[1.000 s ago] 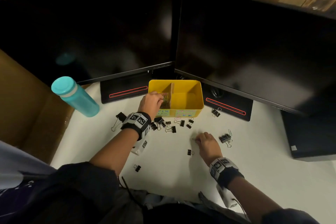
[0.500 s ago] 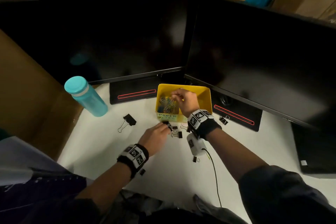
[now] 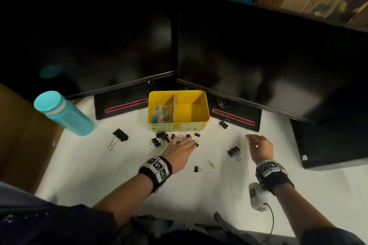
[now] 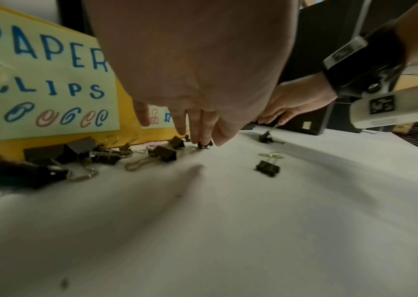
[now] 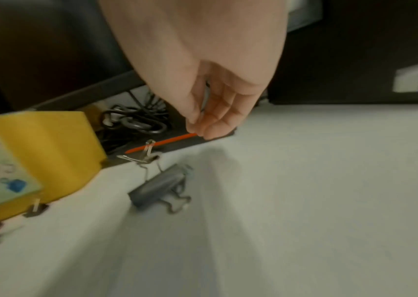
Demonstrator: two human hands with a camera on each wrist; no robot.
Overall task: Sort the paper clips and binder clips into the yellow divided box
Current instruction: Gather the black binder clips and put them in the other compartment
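Head view, from left to right across a white desk (image 3: 99,165): a teal water bottle (image 3: 63,114) lies tilted at the far left, beside the foot of the left monitor (image 3: 89,36). Right of it, a large black binder clip (image 3: 120,135) lies alone on the desk. Next comes a cluster of small black binder clips (image 3: 159,139) just in front of the yellow divided box (image 3: 199,123), which stands between the two monitor feet. Its left compartment holds a heap of coloured paper clips (image 3: 162,113); what its right compartment holds cannot be seen. A label on the box's front left reads "PAPER CLIPS" (image 4: 47,80).

The left hand (image 3: 179,151) reaches palm down into the cluster, fingers straight and close together. In the left wrist view its fingertips (image 4: 202,138) touch a tiny black clip (image 4: 204,144) on the desk; whether they grip it cannot be told.

Nearer the person lie another small binder clip (image 3: 197,169) and a yellow-green paper clip (image 3: 211,164). Further right sits a pair of black binder clips (image 3: 234,152), and one more clip (image 3: 223,124) lies by the right monitor's foot.

The right hand (image 3: 260,146) hovers above the desk, right of that pair, fingers loosely curled and thumb near the fingertips. It appears to hold nothing, though blur makes this uncertain. The right monitor (image 3: 268,55) stands behind.
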